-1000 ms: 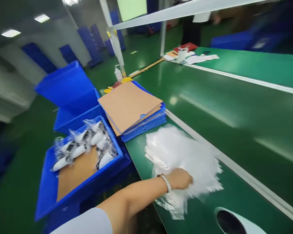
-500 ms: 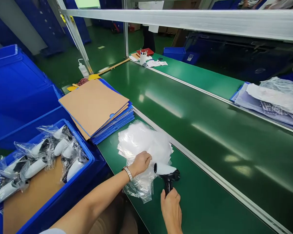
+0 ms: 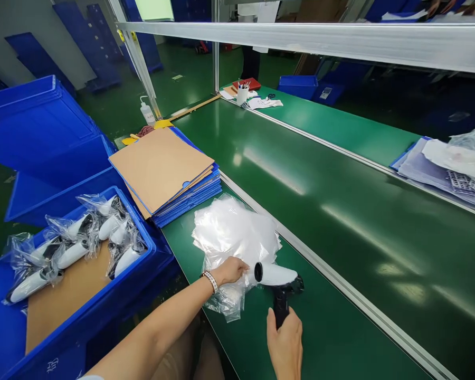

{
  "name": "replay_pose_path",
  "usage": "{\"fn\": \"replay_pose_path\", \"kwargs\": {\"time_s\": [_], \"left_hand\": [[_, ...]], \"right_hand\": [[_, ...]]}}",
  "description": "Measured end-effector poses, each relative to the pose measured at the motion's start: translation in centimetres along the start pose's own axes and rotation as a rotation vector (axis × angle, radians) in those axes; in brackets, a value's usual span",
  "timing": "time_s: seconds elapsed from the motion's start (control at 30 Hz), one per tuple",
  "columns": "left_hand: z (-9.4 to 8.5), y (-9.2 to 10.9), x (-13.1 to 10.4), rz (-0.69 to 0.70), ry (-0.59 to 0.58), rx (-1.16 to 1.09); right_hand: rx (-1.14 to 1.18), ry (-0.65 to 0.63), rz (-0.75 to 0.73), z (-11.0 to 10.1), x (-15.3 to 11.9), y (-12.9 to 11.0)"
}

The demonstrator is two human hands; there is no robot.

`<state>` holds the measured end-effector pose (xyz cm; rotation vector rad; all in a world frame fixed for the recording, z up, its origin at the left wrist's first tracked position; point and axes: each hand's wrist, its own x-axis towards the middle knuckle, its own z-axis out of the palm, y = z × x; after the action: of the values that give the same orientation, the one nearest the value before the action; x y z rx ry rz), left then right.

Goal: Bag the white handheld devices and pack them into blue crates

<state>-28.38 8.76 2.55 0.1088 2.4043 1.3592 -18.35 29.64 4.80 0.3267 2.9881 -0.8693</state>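
My right hand is wrapped round the black handle of a white and black hair dryer, whose barrel points left above the green table. My left hand is closed in a pinch at the lower part of a fanned stack of clear plastic bags, gripping a bag's edge close to the dryer's open end. Exactly how much film lies between its fingertips is hard to make out. On the left, several bagged hair dryers rest in a blue bin on a brown cardboard sheet.
Behind the bags stands a pile of cardboard and blue sheets. A metal rail runs along the green surface, and a metal beam crosses above. Farther back are a pen cup, a bottle and papers.
The hair dryer and my right hand have moved slightly right in view. My left hand has dropped a little lower over the bags. The view has shifted slightly.
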Motion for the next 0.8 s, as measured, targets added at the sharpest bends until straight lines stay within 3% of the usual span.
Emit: {"fn": "replay_pose_path", "kwargs": {"time_s": [0.1, 0.23, 0.37, 0.5, 0.67, 0.8], "left_hand": [[-0.1, 0.3, 0.3, -0.04, 0.027, 0.033], [-1.0, 1.4, -0.7, -0.065, 0.235, 0.096], [-2.5, 2.9, -2.7, 0.029, 0.38, 0.148], [-2.7, 4.6, -3.2, 0.154, 0.323, 0.237], [-1.7, 6.5, -3.1, 0.201, 0.289, 0.385], [-1.3, 7.9, -3.9, 0.224, 0.266, 0.485]], "right_hand": [[-0.148, -0.032, -0.115, 0.7, 0.1, -0.4], [-0.377, -0.041, -0.221, 1.5, 0.3, -0.1], [-0.426, -0.038, -0.247, 1.5, 0.5, 0.5], [-0.322, -0.056, -0.173, 1.2, 0.4, -0.2], [-0.221, -0.337, -0.255, 0.2, 0.3, -2.0], [-0.218, -0.372, -0.224, -0.6, 0.0, -3.3]]}}
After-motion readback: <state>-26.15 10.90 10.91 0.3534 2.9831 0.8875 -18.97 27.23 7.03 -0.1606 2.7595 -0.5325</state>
